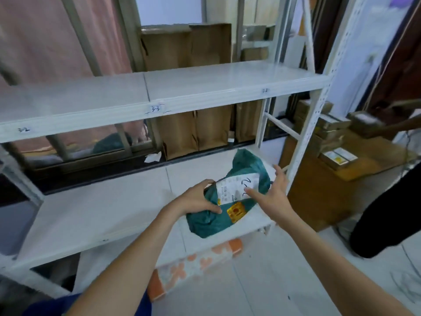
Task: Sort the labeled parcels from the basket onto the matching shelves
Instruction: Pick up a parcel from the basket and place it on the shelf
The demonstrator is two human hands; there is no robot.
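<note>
A green parcel (230, 197) lies on the lower shelf (95, 215) of a white rack, toward its right end and close to the front edge, with its white label (237, 187) facing up and a yellow sticker (236, 212) below that; the left hand (199, 199) rests on the parcel's left side with fingers curled over the soft wrapping, gripping it lightly; the right hand (271, 192) is spread, fingers straight and apart, its fingertips touching the label and holding nothing; handwriting shows on the label but it is too blurred to read with confidence, so whether it matches this shelf cannot be told; the upper shelf (205, 85) carries small number tags (157, 108) along its front lip and has no parcel on it in view; judging from this, one parcel looks set down or nearly so, and the hands seem to be settling it in place; the basket is not in sight, so how many parcels remain is unknown, though most of the shelf surface shown holds nothing, which suggests the sorting is at an early stage; cardboard boxes (196, 131) stand behind the rack, and another person's dark-clothed leg (385, 215) is at the right.
</note>
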